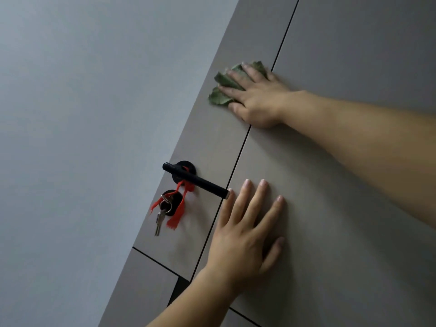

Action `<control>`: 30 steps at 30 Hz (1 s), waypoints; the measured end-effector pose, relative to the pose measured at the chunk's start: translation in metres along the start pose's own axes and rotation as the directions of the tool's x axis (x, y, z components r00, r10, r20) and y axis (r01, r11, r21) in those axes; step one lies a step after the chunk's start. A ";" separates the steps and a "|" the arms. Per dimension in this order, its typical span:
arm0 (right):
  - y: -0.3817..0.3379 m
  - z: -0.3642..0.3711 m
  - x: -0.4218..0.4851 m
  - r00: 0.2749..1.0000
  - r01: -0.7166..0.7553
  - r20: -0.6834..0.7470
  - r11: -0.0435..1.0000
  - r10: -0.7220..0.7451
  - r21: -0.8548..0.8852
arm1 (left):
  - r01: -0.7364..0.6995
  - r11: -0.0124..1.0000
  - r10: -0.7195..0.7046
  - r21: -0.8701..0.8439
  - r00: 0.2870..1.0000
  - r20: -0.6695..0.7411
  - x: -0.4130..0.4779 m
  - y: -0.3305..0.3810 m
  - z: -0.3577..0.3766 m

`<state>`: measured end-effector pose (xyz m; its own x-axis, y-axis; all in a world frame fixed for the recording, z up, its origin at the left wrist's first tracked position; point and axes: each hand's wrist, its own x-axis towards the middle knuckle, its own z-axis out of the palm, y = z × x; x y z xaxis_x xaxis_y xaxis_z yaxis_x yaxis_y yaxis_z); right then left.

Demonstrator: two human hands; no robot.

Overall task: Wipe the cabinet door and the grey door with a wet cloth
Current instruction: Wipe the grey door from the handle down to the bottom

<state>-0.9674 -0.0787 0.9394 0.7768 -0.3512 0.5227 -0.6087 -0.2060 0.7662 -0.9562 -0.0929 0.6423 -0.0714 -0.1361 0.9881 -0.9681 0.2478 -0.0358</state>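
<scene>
Plain wall [70,114] left of the black handle [195,180]; keys [160,218] w/ red ribbon [177,218] hang just under it. Just right of the handle's tip, the left hand [247,232] lies flat on the grey door [330,208], fingers spread, prob. bracing the panel so it won't swing. Up & right of the handle, the right hand [254,100] presses the green cloth [221,90] flat, fingers splayed, likely for full wet contact.

Indoors, most likely a home or flat: a flat grey door [354,31] with thin dark panel grooves fills the right of the frame, a black lever handle [195,180] sits at lower centre, keys [159,220] with red ribbon [175,219] hang from its lock [177,197], and a plain pale painted wall [82,114] takes the left
</scene>
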 end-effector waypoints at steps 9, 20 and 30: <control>0.009 0.019 -0.051 0.968 0.244 0.076 0.966 -0.238 -0.090 | 0.011 0.999 -0.013 0.033 0.997 0.079 -0.014 -0.002 -0.001; -0.003 0.012 -0.058 0.976 0.197 0.107 0.979 -0.191 -0.051 | 0.019 1.000 -0.019 0.009 0.998 0.064 -0.014 0.005 0.000; -0.016 0.029 -0.066 0.839 0.534 0.199 0.836 -0.507 -0.122 | 0.072 0.997 -0.072 0.002 0.990 0.120 -0.046 0.007 0.001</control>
<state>-1.0134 -0.0790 0.8813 0.9278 -0.3722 -0.0244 -0.0743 -0.2485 0.9658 -0.9596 -0.0858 0.5960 -0.0299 -0.2681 0.9629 -0.9713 0.2351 0.0353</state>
